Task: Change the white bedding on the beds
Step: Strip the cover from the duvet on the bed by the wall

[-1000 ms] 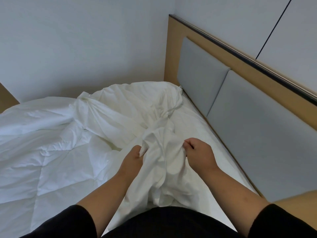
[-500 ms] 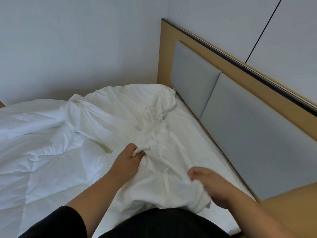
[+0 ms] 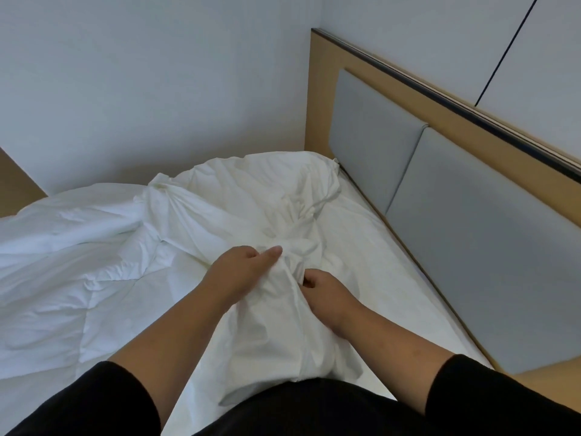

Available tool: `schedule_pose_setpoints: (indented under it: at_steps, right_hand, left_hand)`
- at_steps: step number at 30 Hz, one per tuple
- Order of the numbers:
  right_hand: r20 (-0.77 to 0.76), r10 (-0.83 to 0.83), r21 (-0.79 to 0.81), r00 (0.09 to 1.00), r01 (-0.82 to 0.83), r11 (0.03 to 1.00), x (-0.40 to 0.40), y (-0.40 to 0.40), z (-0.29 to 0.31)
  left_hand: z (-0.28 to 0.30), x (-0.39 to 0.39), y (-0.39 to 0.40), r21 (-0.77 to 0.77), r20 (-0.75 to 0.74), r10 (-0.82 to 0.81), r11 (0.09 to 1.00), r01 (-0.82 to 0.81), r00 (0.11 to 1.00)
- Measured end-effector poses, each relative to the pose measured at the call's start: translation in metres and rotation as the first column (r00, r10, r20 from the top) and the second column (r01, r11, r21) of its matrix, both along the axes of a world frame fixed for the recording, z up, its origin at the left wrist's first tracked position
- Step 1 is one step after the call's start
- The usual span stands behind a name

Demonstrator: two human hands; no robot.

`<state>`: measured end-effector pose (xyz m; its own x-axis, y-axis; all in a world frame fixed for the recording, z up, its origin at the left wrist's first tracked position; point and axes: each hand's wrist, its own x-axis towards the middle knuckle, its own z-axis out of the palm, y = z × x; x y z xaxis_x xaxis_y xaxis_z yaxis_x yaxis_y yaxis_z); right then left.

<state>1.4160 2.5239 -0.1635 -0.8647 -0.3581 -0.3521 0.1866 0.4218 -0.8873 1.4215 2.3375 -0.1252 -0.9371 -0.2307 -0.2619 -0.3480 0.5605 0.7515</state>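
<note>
White quilted duvet point(image 3: 72, 278) lies rumpled at the bed's left, then the left hand point(image 3: 242, 269) gripping the bunched white sheet point(image 3: 251, 215) mid-mattress, the right hand point(image 3: 327, 291) curled pinching the same fabric, and the grey padded headboard point(image 3: 471, 234) at right.

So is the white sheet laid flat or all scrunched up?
Scrunched up. The white sheet lies bunched in twisted folds, gathered where the left hand and right hand grip it.

Head-worn view, downward, close over bed point(image 3: 393, 253)
</note>
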Motion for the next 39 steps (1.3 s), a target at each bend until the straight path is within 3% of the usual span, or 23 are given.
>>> schedule_pose_setpoints:
  at_steps: [3,5,8,10,12,13,15,17,19,21,22,25,27,29,32,34,36,39]
  right_hand:
    - [-0.036,0.018,0.042,0.999,-0.017,0.999,-0.003,-0.013,-0.005]
    - [-0.034,0.028,0.032,0.999,-0.027,0.999,-0.005,-0.017,-0.007]
    - [-0.044,0.018,0.038,0.999,-0.017,0.999,-0.009,-0.021,-0.010]
    - [-0.077,-0.003,0.061,0.997,0.008,0.998,-0.012,-0.024,-0.010]
    - [-0.102,-0.015,0.013,0.995,0.016,1.000,-0.016,-0.027,-0.007]
    - [-0.115,-0.021,-0.030,0.993,0.018,0.999,-0.019,-0.029,-0.008]
    - [-0.116,-0.067,-0.082,0.991,0.057,0.995,-0.025,-0.029,-0.009]
    - [-0.052,-0.104,-0.145,0.993,0.096,0.985,-0.027,-0.026,-0.009]
    - [0.045,-0.086,-0.242,0.995,0.094,0.966,-0.023,-0.022,-0.008]
    - [0.098,-0.058,-0.313,0.993,0.086,0.946,-0.019,-0.020,-0.011]
    - [0.094,-0.047,-0.331,0.994,0.076,0.941,-0.016,-0.021,-0.013]
    - [0.108,-0.009,-0.417,0.994,0.054,0.907,-0.011,-0.027,-0.021]
    - [0.067,-0.049,-0.388,0.997,0.071,0.919,-0.010,-0.028,-0.022]
    - [-0.002,-0.136,-0.321,0.991,0.128,0.938,-0.011,-0.023,-0.019]
    - [-0.059,-0.341,-0.333,0.938,0.304,0.893,-0.005,-0.009,-0.004]
    - [0.037,-0.317,-0.463,0.948,0.297,0.835,0.003,0.006,0.004]
    - [0.240,-0.150,-0.502,0.959,0.255,0.826,0.017,0.019,0.008]
    - [0.594,0.014,-0.359,0.805,0.250,0.899,0.034,0.031,-0.012]
  left_hand:
    - [0.001,-0.004,-0.003,-0.005,0.049,0.030,1.000,-0.030,0.998]
    - [0.004,0.000,-0.005,0.084,0.021,0.097,0.992,-0.098,0.995]
    - [0.016,0.014,-0.005,0.223,-0.212,0.185,0.965,-0.136,0.960]
    - [0.031,0.033,0.003,0.205,-0.386,0.104,0.979,-0.024,0.917]
    - [0.041,0.054,0.010,0.045,-0.493,-0.133,0.983,0.178,0.860]
    - [0.041,0.064,0.012,0.001,-0.484,-0.233,0.964,0.267,0.844]
    - [0.034,0.081,0.011,0.129,-0.386,-0.317,0.911,0.391,0.867]
    - [0.019,0.091,0.008,0.241,-0.284,-0.298,0.898,0.369,0.911]
    - [0.004,0.087,-0.001,0.258,-0.247,-0.030,0.961,0.095,0.969]
    - [-0.009,0.073,-0.016,0.320,-0.268,0.290,0.926,-0.199,0.919]
    - [-0.013,0.065,-0.023,0.338,-0.234,0.331,0.909,-0.243,0.914]
    - [-0.026,0.046,-0.021,0.295,-0.011,0.040,0.955,-0.035,0.999]
    - [-0.036,0.041,-0.005,0.208,0.008,-0.073,0.976,0.070,0.997]
    - [-0.049,0.037,0.003,0.173,-0.067,-0.025,0.984,0.036,0.997]
    - [-0.059,0.034,0.000,0.294,-0.048,0.117,0.951,-0.098,0.992]
    - [-0.063,0.030,-0.005,0.363,-0.004,0.227,0.908,-0.210,0.974]
    - [-0.062,0.023,-0.011,0.392,0.024,0.292,0.877,-0.277,0.956]
    - [-0.053,0.015,-0.010,0.414,0.013,0.223,0.886,-0.208,0.975]
